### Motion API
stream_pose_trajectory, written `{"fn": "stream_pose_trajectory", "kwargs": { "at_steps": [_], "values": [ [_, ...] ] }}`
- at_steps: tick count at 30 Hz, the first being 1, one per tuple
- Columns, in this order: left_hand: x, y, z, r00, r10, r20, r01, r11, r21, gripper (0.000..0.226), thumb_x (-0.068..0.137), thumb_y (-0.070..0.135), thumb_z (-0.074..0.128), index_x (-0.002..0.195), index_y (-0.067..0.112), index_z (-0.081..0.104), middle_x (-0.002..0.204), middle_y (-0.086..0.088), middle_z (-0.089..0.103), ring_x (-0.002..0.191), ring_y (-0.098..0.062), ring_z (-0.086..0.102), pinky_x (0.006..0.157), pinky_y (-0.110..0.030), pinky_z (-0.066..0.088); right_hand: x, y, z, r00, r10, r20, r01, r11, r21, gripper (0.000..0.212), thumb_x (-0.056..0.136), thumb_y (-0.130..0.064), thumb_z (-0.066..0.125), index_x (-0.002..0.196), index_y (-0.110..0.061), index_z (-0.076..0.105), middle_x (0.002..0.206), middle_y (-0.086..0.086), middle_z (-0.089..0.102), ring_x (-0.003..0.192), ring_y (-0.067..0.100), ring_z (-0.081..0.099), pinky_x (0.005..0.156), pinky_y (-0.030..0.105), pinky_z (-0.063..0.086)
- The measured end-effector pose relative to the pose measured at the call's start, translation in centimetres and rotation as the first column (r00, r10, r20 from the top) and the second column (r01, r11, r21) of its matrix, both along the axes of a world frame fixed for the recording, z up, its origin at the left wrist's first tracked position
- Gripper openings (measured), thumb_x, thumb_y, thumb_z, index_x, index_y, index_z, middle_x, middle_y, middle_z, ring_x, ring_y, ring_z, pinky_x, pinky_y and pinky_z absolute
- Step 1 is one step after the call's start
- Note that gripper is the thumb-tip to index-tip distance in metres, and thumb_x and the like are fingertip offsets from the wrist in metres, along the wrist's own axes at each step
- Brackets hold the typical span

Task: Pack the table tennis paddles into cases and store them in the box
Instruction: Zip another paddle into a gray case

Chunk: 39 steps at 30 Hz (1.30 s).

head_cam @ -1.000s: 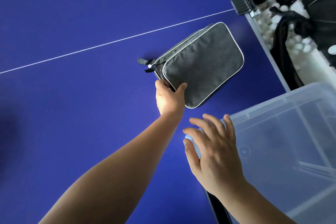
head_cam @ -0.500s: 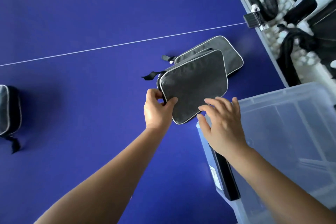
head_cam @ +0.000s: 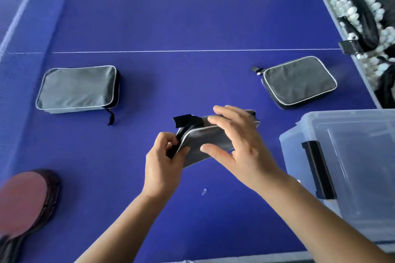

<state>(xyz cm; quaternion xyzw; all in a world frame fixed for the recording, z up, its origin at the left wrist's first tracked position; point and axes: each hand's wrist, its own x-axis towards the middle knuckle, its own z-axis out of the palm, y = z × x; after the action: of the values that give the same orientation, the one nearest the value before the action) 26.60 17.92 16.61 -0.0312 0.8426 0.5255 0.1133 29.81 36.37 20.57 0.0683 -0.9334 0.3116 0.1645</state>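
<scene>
Head view: grey case (head_cam: 205,145) held up above the blue bench (head_cam: 192,17), long axis running left-near to right-far. Left hand (head_cam: 163,166) at its near-left corner, fingers pinching the zipper edge; right hand (head_cam: 237,145) spread over the top, fingers straight and resting there. Clear box (head_cam: 299,151) just to the right, nearer the right hand. Red paddle (head_cam: 23,196) far left, well apart.

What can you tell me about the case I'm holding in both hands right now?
The held case is a dark grey fabric pouch with pale piping round its edge and a black zip strap at its far left corner. It is lifted and tilted above the blue table. The left hand pinches its near left corner; the right hand spreads over it.
</scene>
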Motion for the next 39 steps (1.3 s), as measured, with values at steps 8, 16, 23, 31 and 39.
{"fn": "stream_pose_trajectory", "kwargs": {
  "at_steps": [8, 16, 23, 31, 39],
  "values": [
    [2.9, -15.2, 2.5, 0.988, -0.111, -0.107, 0.108, 0.993, -0.036, 0.031, 0.084, 0.0, 0.067, 0.085, 0.027, 0.052, 0.077, 0.006, 0.065, 0.065, -0.021, 0.057, 0.058, -0.039, 0.05, 1.8, -16.7, 2.1, 0.997, -0.081, 0.019, 0.083, 0.957, -0.279, 0.042, 0.082, -0.039, 0.074, 0.112, -0.011, 0.067, 0.118, -0.002, 0.066, 0.113, 0.014, 0.061, 0.097, 0.023, 0.045],
    [4.7, -26.9, 2.4, 0.971, -0.16, -0.176, 0.153, 0.987, -0.053, 0.046, 0.079, 0.001, 0.077, 0.083, 0.035, 0.046, 0.082, 0.022, 0.059, 0.063, -0.008, 0.047, 0.056, -0.012, 0.036, 4.8, -27.4, 0.4, 0.98, -0.157, 0.121, 0.197, 0.818, -0.541, 0.015, 0.09, -0.021, 0.06, 0.102, -0.014, 0.065, 0.1, -0.008, 0.071, 0.096, 0.011, 0.068, 0.08, 0.019, 0.051],
    [5.2, -32.2, 2.4, 0.964, -0.201, -0.173, 0.198, 0.98, -0.031, 0.045, 0.076, 0.004, 0.082, 0.081, 0.033, 0.048, 0.081, 0.019, 0.059, 0.063, -0.005, 0.048, 0.058, -0.011, 0.036, 6.1, -30.1, -0.2, 0.984, -0.099, 0.146, 0.156, 0.878, -0.453, 0.033, 0.083, 0.012, 0.05, 0.093, -0.016, 0.063, 0.09, -0.011, 0.067, 0.086, 0.009, 0.064, 0.074, 0.014, 0.045],
    [4.8, -32.4, 3.1, 0.971, -0.191, -0.142, 0.193, 0.981, 0.002, 0.049, 0.073, 0.001, 0.082, 0.082, 0.035, 0.048, 0.083, 0.012, 0.064, 0.064, -0.005, 0.05, 0.059, -0.013, 0.039, 7.1, -29.1, -0.7, 0.969, 0.125, 0.215, -0.039, 0.931, -0.364, 0.039, 0.08, -0.015, 0.077, 0.104, -0.025, 0.049, 0.122, -0.011, 0.064, 0.111, 0.014, 0.063, 0.087, 0.024, 0.049],
    [4.4, -30.0, 6.2, 0.96, -0.266, -0.092, 0.275, 0.957, 0.098, 0.045, 0.065, 0.061, 0.078, 0.097, 0.033, 0.062, 0.094, 0.01, 0.068, 0.087, -0.009, 0.065, 0.074, -0.017, 0.048, 6.9, -27.1, -0.3, 0.982, 0.108, 0.152, -0.052, 0.942, -0.333, 0.035, 0.081, -0.016, 0.077, 0.101, -0.026, 0.05, 0.109, -0.015, 0.068, 0.096, 0.01, 0.068, 0.075, 0.03, 0.056]
  ]
}}
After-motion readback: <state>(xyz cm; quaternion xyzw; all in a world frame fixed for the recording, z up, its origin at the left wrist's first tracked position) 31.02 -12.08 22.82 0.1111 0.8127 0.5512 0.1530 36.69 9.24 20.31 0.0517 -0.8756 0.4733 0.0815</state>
